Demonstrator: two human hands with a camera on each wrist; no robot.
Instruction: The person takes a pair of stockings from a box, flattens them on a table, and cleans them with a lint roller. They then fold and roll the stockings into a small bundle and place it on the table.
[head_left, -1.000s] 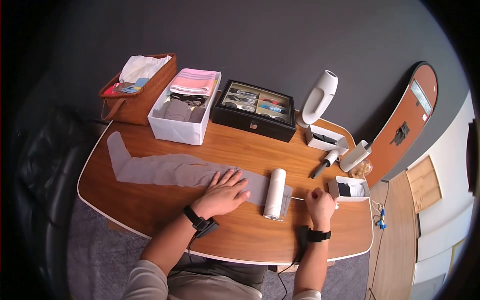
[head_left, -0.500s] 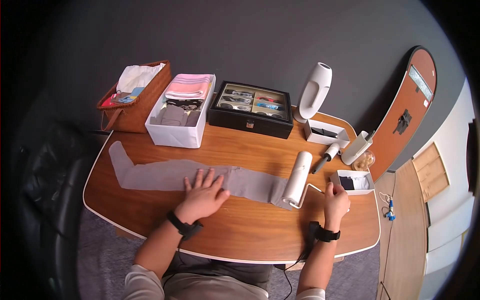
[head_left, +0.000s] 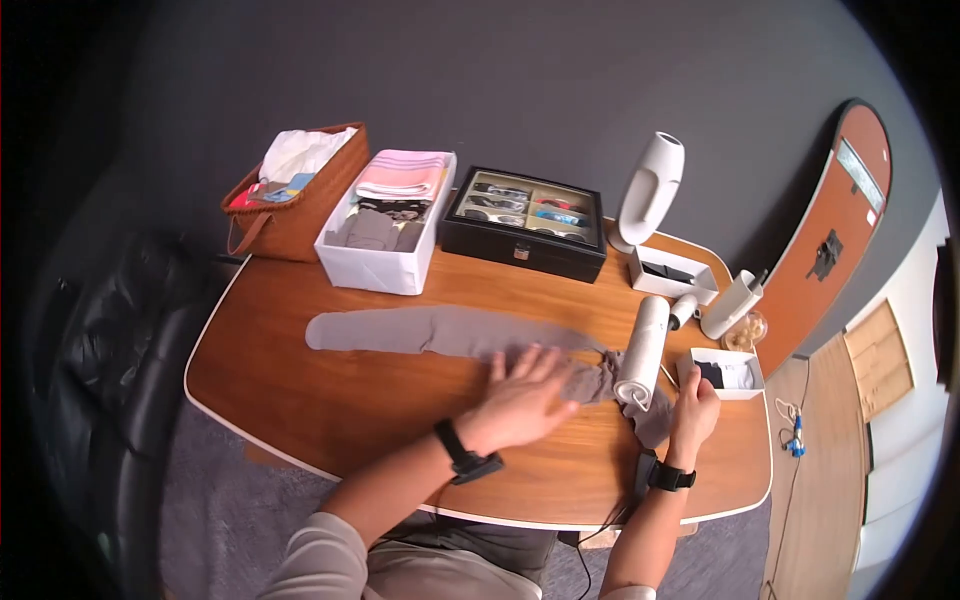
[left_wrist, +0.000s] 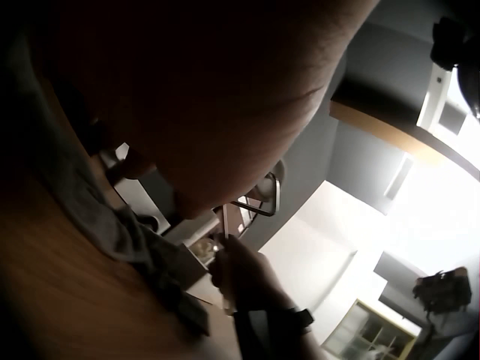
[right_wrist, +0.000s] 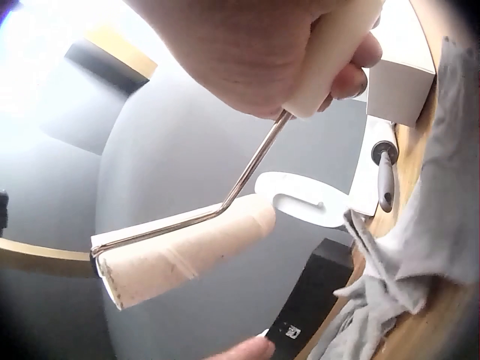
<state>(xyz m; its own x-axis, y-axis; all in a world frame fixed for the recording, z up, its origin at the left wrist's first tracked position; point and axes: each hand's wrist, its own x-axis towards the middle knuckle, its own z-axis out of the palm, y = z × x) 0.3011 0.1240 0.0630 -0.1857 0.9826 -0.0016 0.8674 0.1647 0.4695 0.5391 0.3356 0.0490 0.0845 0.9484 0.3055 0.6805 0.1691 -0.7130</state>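
Note:
A long grey stocking lies across the table, flat at the left and bunched at its right end. My left hand, fingers spread and blurred, overlaps the stocking near the crumpled part. In my right hand I grip the white handle of a lint roller. Its sticky cylinder is held up off the cloth in the right wrist view, with specks on its end. The left wrist view is mostly filled by the dark underside of my own hand.
Along the back stand a brown basket, a white fabric box of folded clothes, a black glasses case and a white bladeless-looking device. Small white boxes, a grey-handled brush and a jar sit at the right.
The stocking has slid right, its left end drawn in and its right end now crumpled. My left hand has moved right with it. The lint roller has risen off the cloth and shifted right.

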